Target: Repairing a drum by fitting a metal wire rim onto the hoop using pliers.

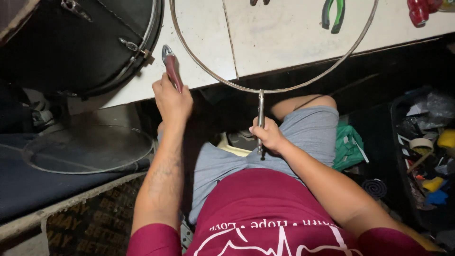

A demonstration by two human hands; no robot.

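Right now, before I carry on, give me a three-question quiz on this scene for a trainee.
1. True or false: the right hand holds a tool clamped on the metal hoop.
2. What does the left hand hold? A) green pliers B) red-handled tool C) tape roll
3. Which thing lies at the table's far edge, inside the hoop's curve?

Key
1. True.
2. B, the red-handled tool, near the black drum.
3. The green pliers.
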